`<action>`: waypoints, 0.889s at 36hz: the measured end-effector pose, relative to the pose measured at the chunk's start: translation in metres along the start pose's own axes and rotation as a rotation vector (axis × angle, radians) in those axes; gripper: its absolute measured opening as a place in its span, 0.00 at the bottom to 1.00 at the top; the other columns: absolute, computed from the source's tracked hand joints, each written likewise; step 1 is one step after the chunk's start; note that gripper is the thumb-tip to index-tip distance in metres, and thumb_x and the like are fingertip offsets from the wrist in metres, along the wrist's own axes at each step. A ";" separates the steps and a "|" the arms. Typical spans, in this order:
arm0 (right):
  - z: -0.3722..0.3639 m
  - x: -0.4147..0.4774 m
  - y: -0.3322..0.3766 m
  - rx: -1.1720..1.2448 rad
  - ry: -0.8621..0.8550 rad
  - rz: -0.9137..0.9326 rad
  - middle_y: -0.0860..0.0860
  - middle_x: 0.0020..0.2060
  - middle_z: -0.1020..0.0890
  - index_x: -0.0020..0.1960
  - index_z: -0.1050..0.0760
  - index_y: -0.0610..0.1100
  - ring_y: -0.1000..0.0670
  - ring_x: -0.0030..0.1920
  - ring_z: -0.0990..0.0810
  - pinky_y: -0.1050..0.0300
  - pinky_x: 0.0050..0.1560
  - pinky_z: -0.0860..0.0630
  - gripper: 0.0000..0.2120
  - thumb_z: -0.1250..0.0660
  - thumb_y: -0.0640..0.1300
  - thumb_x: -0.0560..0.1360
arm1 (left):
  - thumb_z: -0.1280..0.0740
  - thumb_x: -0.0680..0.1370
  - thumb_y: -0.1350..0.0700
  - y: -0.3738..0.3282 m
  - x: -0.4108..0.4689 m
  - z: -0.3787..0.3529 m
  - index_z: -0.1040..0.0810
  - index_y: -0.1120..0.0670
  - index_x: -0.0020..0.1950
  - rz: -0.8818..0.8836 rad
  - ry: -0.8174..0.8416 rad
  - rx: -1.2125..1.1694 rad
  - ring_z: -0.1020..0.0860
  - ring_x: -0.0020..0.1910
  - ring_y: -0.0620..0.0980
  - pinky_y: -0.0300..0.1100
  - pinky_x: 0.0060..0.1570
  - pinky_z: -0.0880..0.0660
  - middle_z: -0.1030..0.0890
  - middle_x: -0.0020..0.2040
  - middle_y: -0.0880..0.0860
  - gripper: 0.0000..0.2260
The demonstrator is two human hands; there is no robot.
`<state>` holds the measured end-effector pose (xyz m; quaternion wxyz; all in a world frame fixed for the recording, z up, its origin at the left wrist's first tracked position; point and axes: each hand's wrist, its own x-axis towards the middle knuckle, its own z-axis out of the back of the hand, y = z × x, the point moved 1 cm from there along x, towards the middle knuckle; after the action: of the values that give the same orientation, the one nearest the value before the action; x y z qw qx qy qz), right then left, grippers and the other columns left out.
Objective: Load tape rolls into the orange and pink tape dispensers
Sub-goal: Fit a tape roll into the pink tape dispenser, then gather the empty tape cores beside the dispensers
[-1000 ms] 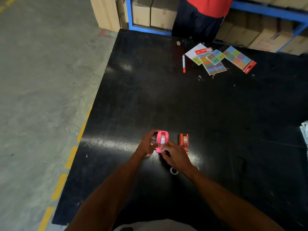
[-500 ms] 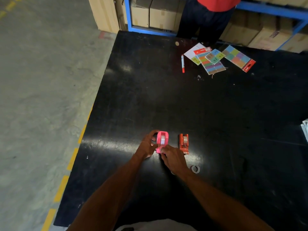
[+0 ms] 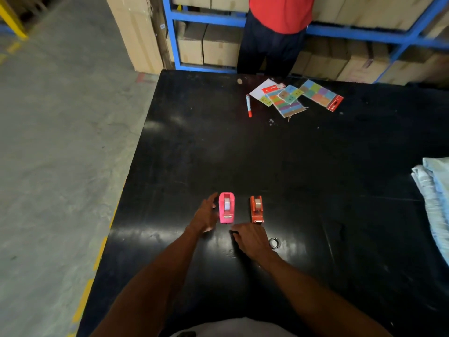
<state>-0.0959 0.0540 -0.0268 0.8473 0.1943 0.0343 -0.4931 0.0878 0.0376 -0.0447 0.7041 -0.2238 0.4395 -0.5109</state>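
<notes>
A pink tape dispenser [image 3: 226, 207] stands on the black table [image 3: 315, 178] with a tape roll seated in it. An orange tape dispenser [image 3: 256, 209] stands just to its right, also holding a roll. My left hand [image 3: 206, 215] hovers open beside the pink dispenser's left side, fingers spread, just off it. My right hand [image 3: 250, 239] rests low on the table just in front of both dispensers, fingers curled down with nothing visible in them. A small ring-shaped tape core [image 3: 274, 243] lies on the table next to my right wrist.
At the table's far side lie a red-and-white pen [image 3: 248, 108] and colourful sticky-note packs [image 3: 291, 99]. A person in a red shirt [image 3: 279, 25] stands beyond, in front of blue shelving with cardboard boxes. Folded light-blue cloth [image 3: 435, 198] sits at the right edge. Concrete floor drops off left.
Both hands have let go of the pink dispenser. My left hand opened and slid off its left side; my right hand pulled back toward me onto the table.
</notes>
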 end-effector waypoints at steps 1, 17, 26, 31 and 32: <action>0.001 -0.004 -0.004 0.004 -0.005 -0.005 0.49 0.46 0.14 0.51 0.19 0.50 0.45 0.46 0.15 0.49 0.49 0.20 0.11 0.40 0.47 0.78 | 0.31 0.75 0.66 -0.004 -0.005 0.000 0.36 0.59 0.75 -0.014 0.007 0.002 0.26 0.56 0.48 0.32 0.53 0.32 0.25 0.61 0.54 0.30; 0.006 -0.078 -0.091 0.060 -0.130 -0.263 0.48 0.51 0.20 0.54 0.23 0.47 0.45 0.49 0.19 0.51 0.48 0.23 0.08 0.35 0.49 0.79 | 0.33 0.76 0.56 -0.023 -0.071 -0.058 0.27 0.52 0.63 -0.088 0.015 0.274 0.22 0.57 0.55 0.41 0.54 0.29 0.22 0.60 0.54 0.16; -0.012 -0.091 -0.116 0.192 0.117 -0.239 0.47 0.67 0.32 0.72 0.35 0.51 0.43 0.62 0.23 0.48 0.57 0.22 0.31 0.26 0.47 0.73 | 0.27 0.72 0.56 -0.027 -0.086 -0.112 0.29 0.48 0.68 -0.143 0.174 0.423 0.24 0.59 0.51 0.42 0.58 0.26 0.32 0.64 0.51 0.25; -0.016 -0.084 -0.120 0.219 0.102 -0.206 0.47 0.66 0.30 0.67 0.31 0.49 0.45 0.60 0.22 0.51 0.59 0.22 0.24 0.27 0.46 0.74 | 0.33 0.76 0.60 -0.024 -0.086 -0.125 0.26 0.52 0.62 -0.116 0.135 0.487 0.23 0.55 0.53 0.45 0.53 0.22 0.30 0.63 0.54 0.14; -0.016 -0.082 -0.119 0.214 0.102 -0.197 0.47 0.65 0.29 0.66 0.30 0.48 0.45 0.59 0.21 0.51 0.58 0.22 0.22 0.28 0.46 0.75 | 0.35 0.78 0.60 -0.024 -0.086 -0.126 0.26 0.52 0.61 -0.115 0.134 0.502 0.23 0.54 0.54 0.47 0.53 0.22 0.30 0.62 0.55 0.12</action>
<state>-0.2370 0.0752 -0.0564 0.7665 0.3040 0.0434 -0.5641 -0.0391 0.1243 -0.0575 0.6766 -0.0325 0.3311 -0.6569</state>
